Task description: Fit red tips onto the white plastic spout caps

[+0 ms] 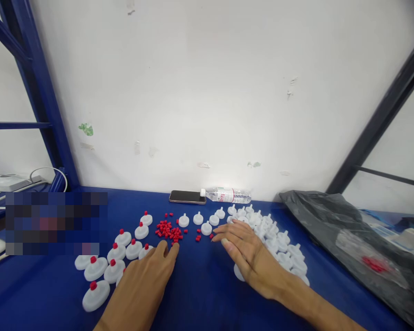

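My left hand (pixel 148 276) lies flat on the blue table (pixel 200 294), its fingertips touching the near edge of a small pile of red caps (pixel 168 231). To its left stand several white discs fitted with red caps (pixel 113 257). My right hand (pixel 251 255) rests palm down with fingers spread, pointing left toward a few loose red caps (pixel 198 237). It lies against a heap of bare white discs (pixel 276 239), and one disc shows partly under its palm. Neither hand visibly grips anything.
A phone (pixel 187 196) and a lying water bottle (pixel 227 195) sit against the white wall at the back. A black plastic bag (pixel 352 239) with red pieces covers the right side. Blue frame posts stand at both sides.
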{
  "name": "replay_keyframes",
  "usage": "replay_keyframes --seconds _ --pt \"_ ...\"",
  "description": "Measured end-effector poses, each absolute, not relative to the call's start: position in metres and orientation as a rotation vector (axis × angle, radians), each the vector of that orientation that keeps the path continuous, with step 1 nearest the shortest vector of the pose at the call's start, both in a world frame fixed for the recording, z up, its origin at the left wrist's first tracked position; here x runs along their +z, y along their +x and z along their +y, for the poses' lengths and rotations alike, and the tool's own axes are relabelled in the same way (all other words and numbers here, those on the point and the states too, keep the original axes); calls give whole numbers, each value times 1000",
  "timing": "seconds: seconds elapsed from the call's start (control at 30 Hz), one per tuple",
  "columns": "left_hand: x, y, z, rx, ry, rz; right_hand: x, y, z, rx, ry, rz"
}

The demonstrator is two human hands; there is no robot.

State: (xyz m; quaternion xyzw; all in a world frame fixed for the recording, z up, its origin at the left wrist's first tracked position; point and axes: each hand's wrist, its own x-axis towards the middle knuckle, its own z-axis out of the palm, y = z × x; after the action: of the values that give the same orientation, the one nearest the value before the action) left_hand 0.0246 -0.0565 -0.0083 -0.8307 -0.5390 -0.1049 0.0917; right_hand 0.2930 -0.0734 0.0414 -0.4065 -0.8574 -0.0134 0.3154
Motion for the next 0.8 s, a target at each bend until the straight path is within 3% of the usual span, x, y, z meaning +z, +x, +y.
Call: replay_keyframes --seconds 0.17,0.37,0.47,0.67,0.8 --pt "1 28 -54 -105 -2474 -1503 61 301 -78 -427 -1135 -2150" --pt "-7 32 -54 -146 -2481 -1513 59 305 -78 -497 -1500 -2368" --pt "-8 31 -56 -253 -2509 -1501 56 299 -79 -396 -1528 -2552" --pt "9 34 -60 -213 -2645 -1440 67 293 -85 200 -1508 -2389" --pt "16 36 -60 -168 -2628 -1425 59 298 -83 243 -1340 -2399"
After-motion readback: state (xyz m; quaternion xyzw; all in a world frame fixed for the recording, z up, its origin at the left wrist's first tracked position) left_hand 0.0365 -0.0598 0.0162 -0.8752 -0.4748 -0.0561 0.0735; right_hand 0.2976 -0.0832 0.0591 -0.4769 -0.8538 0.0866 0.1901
